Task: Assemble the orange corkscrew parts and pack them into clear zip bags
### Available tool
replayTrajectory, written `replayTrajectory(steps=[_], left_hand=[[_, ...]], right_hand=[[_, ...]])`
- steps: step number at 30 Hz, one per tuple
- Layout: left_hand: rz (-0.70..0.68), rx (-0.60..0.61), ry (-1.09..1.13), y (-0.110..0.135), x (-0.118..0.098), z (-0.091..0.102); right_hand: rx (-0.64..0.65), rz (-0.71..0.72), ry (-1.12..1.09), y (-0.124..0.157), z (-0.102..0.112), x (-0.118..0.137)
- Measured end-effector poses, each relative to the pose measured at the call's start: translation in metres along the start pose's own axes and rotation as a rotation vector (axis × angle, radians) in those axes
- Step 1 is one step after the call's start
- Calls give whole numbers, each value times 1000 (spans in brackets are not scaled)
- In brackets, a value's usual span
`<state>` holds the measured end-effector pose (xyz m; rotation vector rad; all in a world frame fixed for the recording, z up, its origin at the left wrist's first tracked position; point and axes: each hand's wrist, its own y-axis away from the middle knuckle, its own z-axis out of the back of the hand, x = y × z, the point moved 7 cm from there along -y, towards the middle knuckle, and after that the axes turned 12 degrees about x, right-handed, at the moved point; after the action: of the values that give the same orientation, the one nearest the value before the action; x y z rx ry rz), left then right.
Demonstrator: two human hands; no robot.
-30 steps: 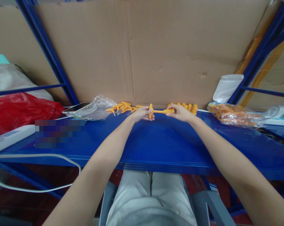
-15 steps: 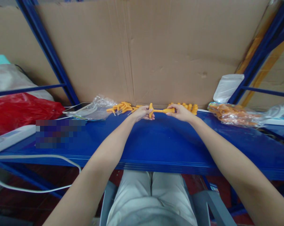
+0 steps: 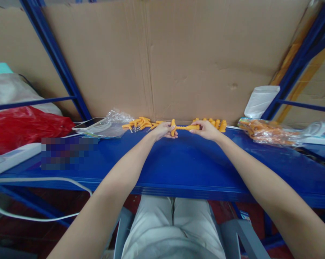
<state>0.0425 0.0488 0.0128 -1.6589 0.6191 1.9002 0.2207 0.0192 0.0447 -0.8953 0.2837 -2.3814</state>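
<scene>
**Two-Handed Hold on Orange Part at Rear of Shelf**

**1. Position of the part.** The part (image 3: 182, 127), an orange rod with a flared cross-piece at one end, lay level along the rear edge of the shelf (image 3: 178, 162), about midway along it. Whether it touched the shelf or hung just above it could not be determined.

**2. Grip.** The left hand (image 3: 164, 130) was closed around the flared end, with the fingers curled over it and no gap showing. The right hand (image 3: 205, 129) was closed on the thicker opposite end, thumb and fingers wrapped tight. Only the ribbed middle stretch was exposed. Gripping both ends probably gave control along the rod's axis and left the middle open to view.

**3. Loose stock.** The left pile (image 3: 140, 123) of similar orange pieces lay at the rear of the shelf, left of centre. The right pile (image 3: 215, 123) lay at the rear, right of centre. Two separate piles likely put one within short reach of each hand.

**4. Other items.**
- A clear bag (image 3: 112, 124) partly covered a phone (image 3: 87, 123) further left at the shelf's rear.
- A filled bag (image 3: 265, 131) of orange pieces lay toward the shelf's right end.
- A red bag (image 3: 24, 127) lay beyond the shelf's left end.
- A cable (image 3: 44, 179) ran along the shelf's front left edge and looped below it.
- The cardboard (image 3: 192, 61) stood upright behind the shelf's rear edge, probably as a backstop for small pieces.
</scene>
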Motion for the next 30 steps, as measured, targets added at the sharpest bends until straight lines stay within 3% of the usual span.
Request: replayTrajectory(steps=[21, 30], left_hand=[[-49, 69, -10, -4, -5, -6], [-10, 85, -66, -1, -9, -4]], right_hand=[[2, 41, -34, 2, 7, 2], [44, 54, -61, 1, 3, 2]])
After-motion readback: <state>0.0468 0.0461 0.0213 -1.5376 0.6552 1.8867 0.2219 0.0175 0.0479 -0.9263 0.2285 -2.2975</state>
